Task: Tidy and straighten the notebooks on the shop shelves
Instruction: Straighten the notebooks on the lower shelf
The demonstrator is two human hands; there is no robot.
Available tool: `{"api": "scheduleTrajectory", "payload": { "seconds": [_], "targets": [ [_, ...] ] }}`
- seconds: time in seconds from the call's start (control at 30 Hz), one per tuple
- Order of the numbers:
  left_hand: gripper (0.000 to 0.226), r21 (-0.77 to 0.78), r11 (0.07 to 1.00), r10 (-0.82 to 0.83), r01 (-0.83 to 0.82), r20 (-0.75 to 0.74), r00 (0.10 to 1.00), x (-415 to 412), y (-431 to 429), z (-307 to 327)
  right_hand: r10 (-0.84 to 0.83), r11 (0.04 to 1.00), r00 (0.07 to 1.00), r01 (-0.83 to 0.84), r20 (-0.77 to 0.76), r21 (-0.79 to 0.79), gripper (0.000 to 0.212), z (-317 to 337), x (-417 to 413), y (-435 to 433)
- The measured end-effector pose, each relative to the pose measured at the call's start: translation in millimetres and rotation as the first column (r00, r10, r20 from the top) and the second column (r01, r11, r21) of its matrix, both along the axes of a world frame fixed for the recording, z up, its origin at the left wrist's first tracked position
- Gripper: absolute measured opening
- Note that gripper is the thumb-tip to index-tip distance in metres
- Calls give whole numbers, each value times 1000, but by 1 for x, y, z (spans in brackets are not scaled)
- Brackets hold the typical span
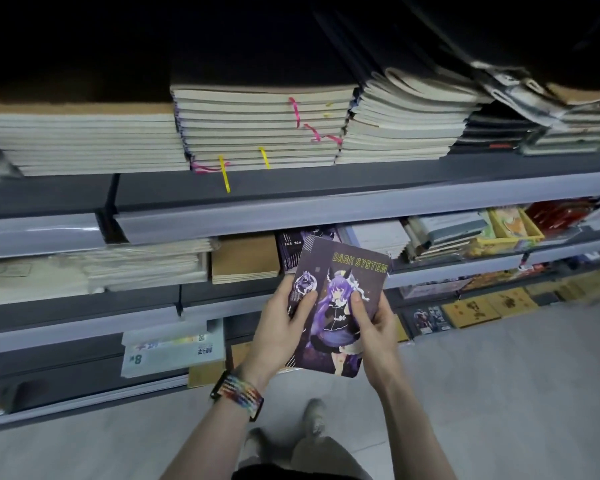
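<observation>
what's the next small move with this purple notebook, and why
Probably lay the Dark System notebook squarely on the dark stack right behind it: the left hand and right hand hold it tilted in front, and that stack's cover looks similar.

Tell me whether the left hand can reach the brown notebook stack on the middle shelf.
Probably yes: the brown notebook stack lies open just above the left hand, nothing between. That hand grips the Dark System notebook, but the right hand holds it too.
</observation>
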State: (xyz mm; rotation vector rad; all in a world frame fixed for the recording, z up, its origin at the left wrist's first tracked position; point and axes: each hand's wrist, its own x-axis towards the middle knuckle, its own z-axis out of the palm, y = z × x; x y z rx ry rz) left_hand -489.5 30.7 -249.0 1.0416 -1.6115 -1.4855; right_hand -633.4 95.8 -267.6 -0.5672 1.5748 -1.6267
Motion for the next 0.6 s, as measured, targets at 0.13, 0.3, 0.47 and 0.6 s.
{"api": "scheduleTrajectory", "payload": {
  "seconds": [0.13,0.3,0.47,0.6],
  "targets": [
    [26,12,998,54,-55,35,998,-3,-2,-16,38,998,999,-38,9,58,27,-8,-6,-1],
    [26,42,995,93,-95,48,995,-9,-8,-24,79,992,997,-79,11,99,29,-15,-15,-12],
    [21,64,986,149,-153,66,987,-17,-18,-28,149,981,988,-153,40,117,32,-18,-27,-25],
    [11,146,950,265,-277,96,960,-24,-30,-33,247,948,968,-252,54,192,18,-28,-35,-32]
  ]
}}
